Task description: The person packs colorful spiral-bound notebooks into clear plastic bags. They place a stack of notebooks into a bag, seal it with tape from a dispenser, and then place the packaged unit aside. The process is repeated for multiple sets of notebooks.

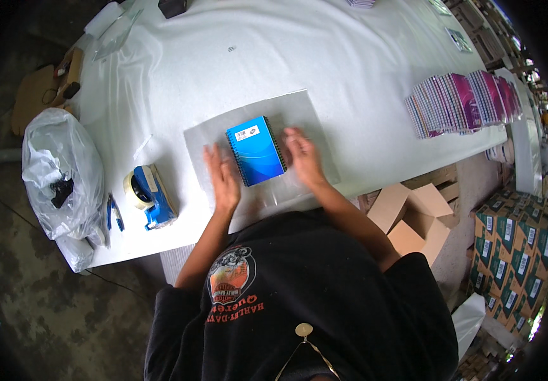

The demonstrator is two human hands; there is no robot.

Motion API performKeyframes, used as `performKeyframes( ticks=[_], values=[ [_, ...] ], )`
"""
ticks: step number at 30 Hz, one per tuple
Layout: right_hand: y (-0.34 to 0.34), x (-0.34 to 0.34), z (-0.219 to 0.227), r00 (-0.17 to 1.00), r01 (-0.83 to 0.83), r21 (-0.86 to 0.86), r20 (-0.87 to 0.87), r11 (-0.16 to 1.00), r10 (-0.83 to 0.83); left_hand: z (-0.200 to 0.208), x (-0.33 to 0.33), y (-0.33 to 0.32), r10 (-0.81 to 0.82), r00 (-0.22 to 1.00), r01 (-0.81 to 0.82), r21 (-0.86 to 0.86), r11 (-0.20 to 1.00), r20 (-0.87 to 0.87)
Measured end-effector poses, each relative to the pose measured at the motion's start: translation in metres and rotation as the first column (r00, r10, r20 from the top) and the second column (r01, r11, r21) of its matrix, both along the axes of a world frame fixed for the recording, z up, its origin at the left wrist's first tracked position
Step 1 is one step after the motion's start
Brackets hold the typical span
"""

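Observation:
Blue spiral-bound notebooks (259,155), seemingly a small stack with coils showing on both long sides, lie on a clear plastic sheet (204,136) on the white-covered table. A white label is stuck near the top of the upper cover. Just left of the notebooks, my left hand (223,181) is raised with its fingers stretched out, holding nothing. On the other side my right hand (303,157) has its fingers apart close to the stack's right edge, slightly blurred. I cannot tell whether it touches the notebooks.
A blue tape dispenser (152,197) stands left, with a cutter (118,219) beside it. A clear plastic bag (64,178) hangs at the left edge. Rows of purple spiral notebooks (464,101) stand far right. Below the right edge sits an open cardboard box (410,219).

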State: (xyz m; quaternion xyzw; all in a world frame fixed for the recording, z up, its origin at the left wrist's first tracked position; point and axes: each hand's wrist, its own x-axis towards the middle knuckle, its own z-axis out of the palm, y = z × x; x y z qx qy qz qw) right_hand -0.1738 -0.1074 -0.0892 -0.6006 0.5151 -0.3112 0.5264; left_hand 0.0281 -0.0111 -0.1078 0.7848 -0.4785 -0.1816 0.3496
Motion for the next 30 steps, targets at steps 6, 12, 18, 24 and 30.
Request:
performKeyframes(
  ticks=[6,12,18,24,30],
  values=[
    [0.007,-0.030,-0.038,0.685,-0.078,-0.565,-0.629,0.822,-0.367,-0.015,0.000,0.020,0.129,0.868,-0.297,0.292,0.909,0.479],
    [-0.002,-0.022,-0.040,0.734,-0.087,-0.609,-0.574,0.788,-0.362,-0.028,0.002,0.012,0.358,0.831,-0.436,0.098,0.895,0.426],
    [0.004,-0.018,-0.026,0.765,-0.020,-0.546,-0.548,0.838,-0.338,-0.030,0.008,0.002,0.527,0.728,-0.572,-0.035,0.820,0.438],
    [0.000,-0.035,-0.051,0.809,-0.140,-0.605,-0.526,0.784,-0.262,-0.028,-0.002,-0.001,0.460,0.737,-0.519,-0.021,0.855,0.495],
    [0.004,-0.022,-0.032,0.805,0.028,-0.631,-0.446,0.775,-0.392,-0.014,-0.008,0.004,0.582,0.721,-0.577,-0.138,0.805,0.376]
  ],
)
